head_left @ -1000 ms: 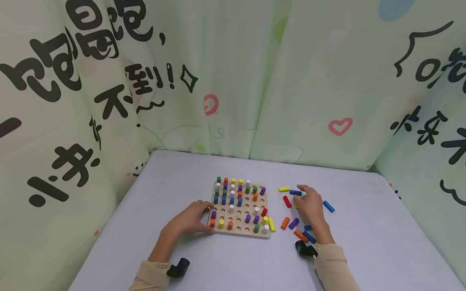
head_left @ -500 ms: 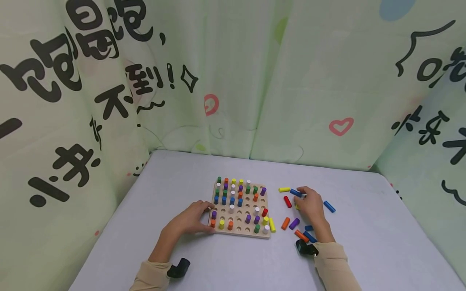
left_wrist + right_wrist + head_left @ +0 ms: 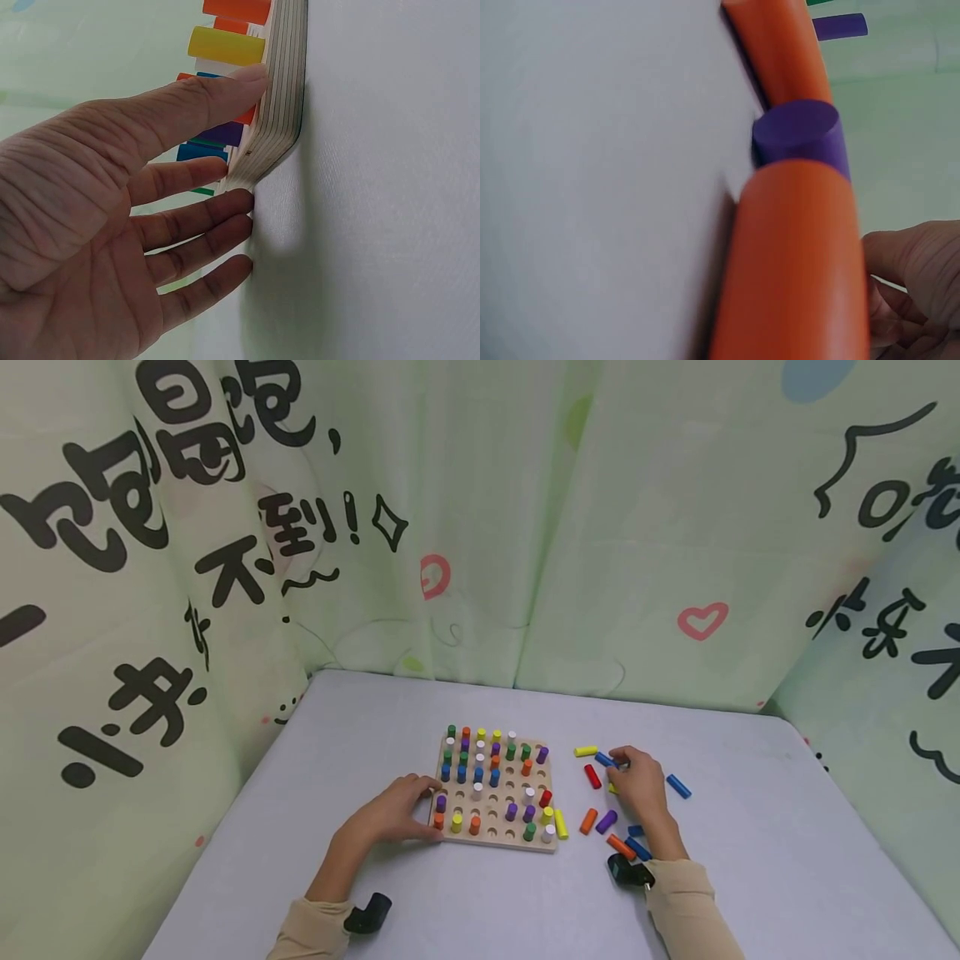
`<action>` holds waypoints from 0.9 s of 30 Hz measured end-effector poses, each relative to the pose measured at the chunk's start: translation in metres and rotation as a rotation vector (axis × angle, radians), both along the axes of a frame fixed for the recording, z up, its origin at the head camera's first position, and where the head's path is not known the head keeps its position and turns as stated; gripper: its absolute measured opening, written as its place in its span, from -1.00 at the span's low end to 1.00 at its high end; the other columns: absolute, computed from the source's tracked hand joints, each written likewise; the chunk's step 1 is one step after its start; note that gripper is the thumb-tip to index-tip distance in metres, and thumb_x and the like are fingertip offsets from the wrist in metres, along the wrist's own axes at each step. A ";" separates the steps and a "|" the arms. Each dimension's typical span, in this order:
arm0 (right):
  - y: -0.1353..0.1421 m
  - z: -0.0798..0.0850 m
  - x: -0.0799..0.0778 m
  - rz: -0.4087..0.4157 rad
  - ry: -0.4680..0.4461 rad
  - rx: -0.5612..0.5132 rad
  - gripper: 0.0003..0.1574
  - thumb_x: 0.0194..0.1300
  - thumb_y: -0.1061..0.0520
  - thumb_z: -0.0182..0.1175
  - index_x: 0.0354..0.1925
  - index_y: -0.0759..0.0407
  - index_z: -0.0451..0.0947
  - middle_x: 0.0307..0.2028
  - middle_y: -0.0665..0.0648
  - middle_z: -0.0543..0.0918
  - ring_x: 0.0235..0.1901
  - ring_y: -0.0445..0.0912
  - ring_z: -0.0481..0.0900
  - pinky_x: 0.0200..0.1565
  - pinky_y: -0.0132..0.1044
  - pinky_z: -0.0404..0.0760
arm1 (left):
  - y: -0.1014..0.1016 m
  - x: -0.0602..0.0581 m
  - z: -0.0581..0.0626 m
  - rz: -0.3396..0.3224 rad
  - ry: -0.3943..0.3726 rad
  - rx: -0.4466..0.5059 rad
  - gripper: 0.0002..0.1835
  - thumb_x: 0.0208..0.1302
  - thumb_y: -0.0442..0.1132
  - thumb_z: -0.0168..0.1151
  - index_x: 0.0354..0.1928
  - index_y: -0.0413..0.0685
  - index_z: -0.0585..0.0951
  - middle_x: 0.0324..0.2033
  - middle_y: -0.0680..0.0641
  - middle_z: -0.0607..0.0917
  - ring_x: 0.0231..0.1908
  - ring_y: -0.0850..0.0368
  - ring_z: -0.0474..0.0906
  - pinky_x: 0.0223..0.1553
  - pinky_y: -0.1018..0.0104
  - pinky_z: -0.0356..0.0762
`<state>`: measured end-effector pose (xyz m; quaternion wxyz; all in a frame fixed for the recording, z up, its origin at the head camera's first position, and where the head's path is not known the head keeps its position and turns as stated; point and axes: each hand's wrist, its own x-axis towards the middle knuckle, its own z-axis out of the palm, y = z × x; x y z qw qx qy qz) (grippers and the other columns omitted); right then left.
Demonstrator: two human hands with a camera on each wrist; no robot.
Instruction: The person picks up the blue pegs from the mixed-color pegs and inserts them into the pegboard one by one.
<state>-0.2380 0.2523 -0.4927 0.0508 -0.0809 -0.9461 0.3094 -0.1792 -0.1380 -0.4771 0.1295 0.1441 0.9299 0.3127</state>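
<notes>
A wooden pegboard (image 3: 517,839) lies on the table with colored pegs standing in many of its holes. My left hand (image 3: 397,810) is at its left side, thumb (image 3: 225,94) against the near-left corner and the other fingers fairly straight along the edge. To the right of the board, my right hand (image 3: 641,785) pinches the right end of a blue peg (image 3: 603,760), which slants down toward the fingers. A yellow peg (image 3: 612,788) is partly hidden beneath this hand. In the right wrist view the right hand (image 3: 922,277) shows only in part, its fingertips behind an orange peg (image 3: 795,277).
Loose pegs lie right of the board: a yellow one (image 3: 586,751), a red one (image 3: 592,777), an orange one (image 3: 588,821), a purple one (image 3: 607,822) and several more. Farther right is another blue peg (image 3: 678,787). A printed curtain (image 3: 480,527) surrounds the table (image 3: 750,835).
The blue peg at my right fingertips has turned from nearly level to a steeper slant, its far end shifting slightly left. My left hand and the board have stayed in place.
</notes>
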 end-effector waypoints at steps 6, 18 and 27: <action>-0.001 -0.001 0.001 -0.021 -0.005 -0.017 -0.59 0.43 0.24 0.20 0.19 0.38 0.54 0.04 0.40 0.64 -0.10 0.18 0.57 0.02 0.01 0.68 | 0.000 0.001 -0.001 -0.006 0.005 0.010 -0.25 0.00 -0.09 0.65 0.24 -0.14 0.55 0.08 -0.13 0.62 0.17 -0.09 0.49 0.29 -0.11 0.48; -0.005 0.004 0.007 -0.023 0.039 -0.032 -0.60 0.45 0.21 0.20 0.19 0.32 0.55 0.08 0.38 0.63 -0.01 0.22 0.58 0.04 0.04 0.69 | 0.000 0.002 0.002 -0.001 0.002 0.004 -0.26 0.01 -0.08 0.65 0.24 -0.13 0.55 0.08 -0.12 0.62 0.17 -0.07 0.48 0.30 -0.09 0.47; -0.013 0.014 0.013 -0.009 0.090 -0.042 -0.62 0.44 0.20 0.23 0.16 0.32 0.57 0.04 0.37 0.65 -0.04 0.19 0.62 -0.03 0.01 0.72 | 0.000 0.003 0.003 0.003 0.001 -0.006 -0.25 0.01 -0.07 0.65 0.24 -0.12 0.55 0.09 -0.12 0.62 0.19 -0.07 0.48 0.31 -0.09 0.46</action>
